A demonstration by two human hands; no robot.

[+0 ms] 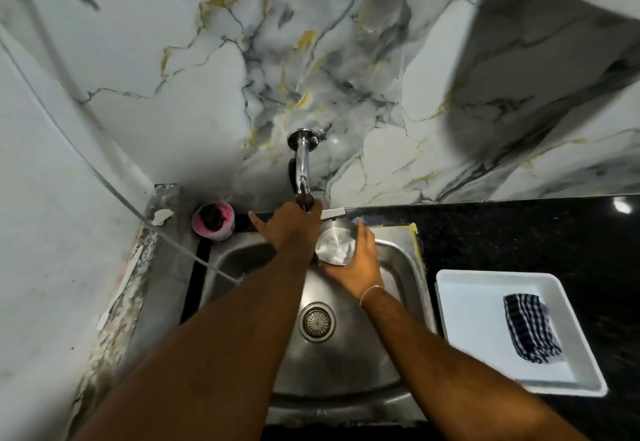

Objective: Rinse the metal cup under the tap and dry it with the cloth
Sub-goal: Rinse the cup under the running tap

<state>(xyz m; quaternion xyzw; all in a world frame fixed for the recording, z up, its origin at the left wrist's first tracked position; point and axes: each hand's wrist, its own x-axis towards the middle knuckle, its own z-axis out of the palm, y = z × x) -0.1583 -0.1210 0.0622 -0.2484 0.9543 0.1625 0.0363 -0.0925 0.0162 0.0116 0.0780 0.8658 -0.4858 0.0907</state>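
Metal cup (pixel 335 245): held over the back of the steel sink (pixel 398 267), mouth turned up toward the camera, just below and beside the tap's outlet; something pale, water or glare, shows inside, too blurred to say which.
Right hand (pixel 360 264): wrapped around the cup's side, fingers curled and closed on it.
Left hand (pixel 291 226): reaching up to the tap (pixel 302 163), thumb and fingers closed round the dark knob at its lower end; the little finger sticks out to the left.
Step in hand: rinsing, as I judge it; the left hand works the tap while the right keeps the cup under the spout. No stream of water can be made out clearly.
Next move: once the cup is rinsed, the tap wants shutting, the cup tipping out over the sink, then carrying right toward the cloth.
Checked cloth (pixel 531 330): folded, dark and white, lying in the white tray (pixel 460 319) on the black bench (pixel 519 233) right of the sink, well apart from both hands.
Other things: a pink tub (pixel 213 222) with something dark in it stands at the sink's back left corner; the drain strainer (pixel 317 321) sits mid-basin.
In the way: nothing lies between sink and tray; the tray's raised rim is the only thing to clear.
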